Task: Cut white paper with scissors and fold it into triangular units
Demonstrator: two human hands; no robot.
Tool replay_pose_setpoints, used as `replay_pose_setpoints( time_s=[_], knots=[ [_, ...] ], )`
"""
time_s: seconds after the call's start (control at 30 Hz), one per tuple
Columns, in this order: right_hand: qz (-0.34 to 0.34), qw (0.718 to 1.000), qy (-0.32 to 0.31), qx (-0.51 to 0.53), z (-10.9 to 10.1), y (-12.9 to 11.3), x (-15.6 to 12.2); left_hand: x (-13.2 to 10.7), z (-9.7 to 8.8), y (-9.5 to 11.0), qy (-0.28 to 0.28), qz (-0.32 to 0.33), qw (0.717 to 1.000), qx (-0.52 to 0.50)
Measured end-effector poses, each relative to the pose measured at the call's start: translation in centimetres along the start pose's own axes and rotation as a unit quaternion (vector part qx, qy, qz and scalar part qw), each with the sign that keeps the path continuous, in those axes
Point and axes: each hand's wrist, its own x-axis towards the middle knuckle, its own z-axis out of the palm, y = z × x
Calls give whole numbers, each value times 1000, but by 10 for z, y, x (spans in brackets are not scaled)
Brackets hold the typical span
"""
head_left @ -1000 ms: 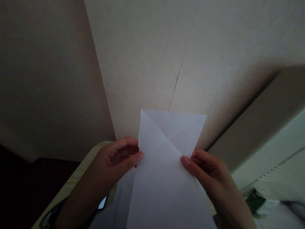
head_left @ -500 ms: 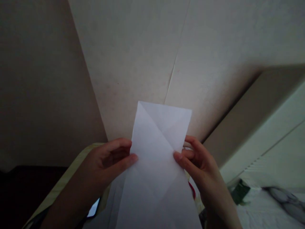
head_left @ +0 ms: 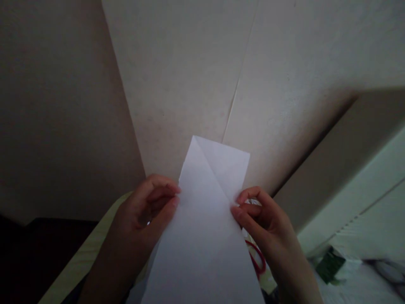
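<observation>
A white sheet of paper (head_left: 205,223) with diagonal creases across its upper part is held up in front of me. My left hand (head_left: 148,207) pinches its left edge between thumb and fingers. My right hand (head_left: 262,215) pinches the right edge at about the same height. The top of the sheet stands above both hands, and its lower part runs out of the bottom of the picture.
A pale wooden table edge (head_left: 95,245) shows below my left hand. Red scissor handles (head_left: 257,259) lie under the paper near my right wrist. A dark green object (head_left: 329,266) rests on white bedding at the lower right. Beige walls fill the background.
The paper has tilted slightly, its top edge now narrower and leaning right. My left fingers have closed tighter on the left edge. The scissor handles have come into view.
</observation>
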Motion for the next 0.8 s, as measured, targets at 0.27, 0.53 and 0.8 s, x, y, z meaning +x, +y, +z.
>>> replay_pose_setpoints(
  time_s=[0.27, 0.53, 0.8],
  knots=[
    [-68, 997, -42, -19, -13, -10, 1, 7, -9, -5, -39, -1, 999, 23],
    [-52, 992, -101, 53, -24, -8, -1, 5, -3, -10, -6, -45, 996, -79],
    [-40, 983, -155, 86, -22, -6, -3, 0, -7, -8, -5, -26, 998, -55]
  ],
)
